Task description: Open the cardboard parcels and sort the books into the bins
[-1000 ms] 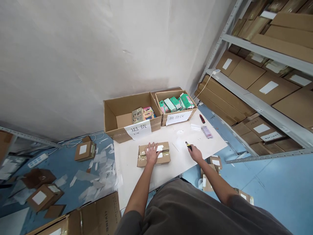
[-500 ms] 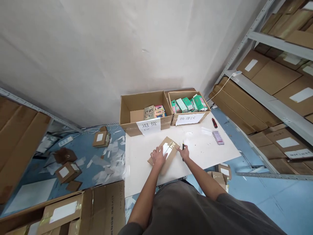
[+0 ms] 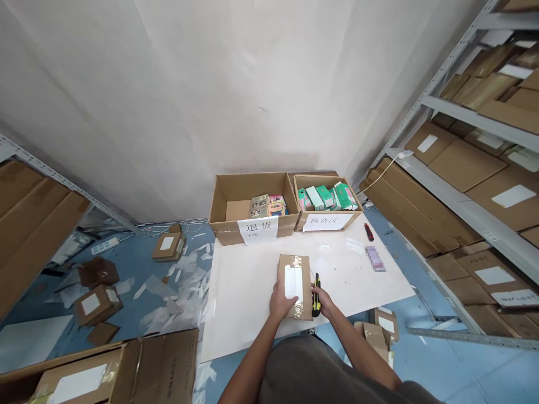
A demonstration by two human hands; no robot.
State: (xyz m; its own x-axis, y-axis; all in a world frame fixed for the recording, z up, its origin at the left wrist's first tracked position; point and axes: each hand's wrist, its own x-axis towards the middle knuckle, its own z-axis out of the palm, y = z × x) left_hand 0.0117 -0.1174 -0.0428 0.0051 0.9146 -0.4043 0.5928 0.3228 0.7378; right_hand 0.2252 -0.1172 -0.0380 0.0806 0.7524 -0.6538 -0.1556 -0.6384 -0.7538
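Observation:
A taped cardboard box (image 3: 303,269) with a white label lies near the front edge of the white table (image 3: 240,286). My left hand (image 3: 281,302) grips its left side, the thumb lying over the label. On the other side my right hand (image 3: 323,301) is closed around a yellow and black utility knife (image 3: 316,294), close beside the box's right edge. Whether the right fingers also touch the box I cannot tell.
Behind stand two open cartons with paper signs: the left carton (image 3: 223,227) holds small boxes, the right carton (image 3: 298,223) green ones. A red knife (image 3: 369,232) lies at the table's right. Shelves (image 3: 463,196) of boxes flank it; paper scraps (image 3: 164,308) litter the floor.
The box has turned from slanted to nearly straight and come closer to the table's front edge. My left hand has shifted to its left side; the right hand, with the knife, has moved lower.

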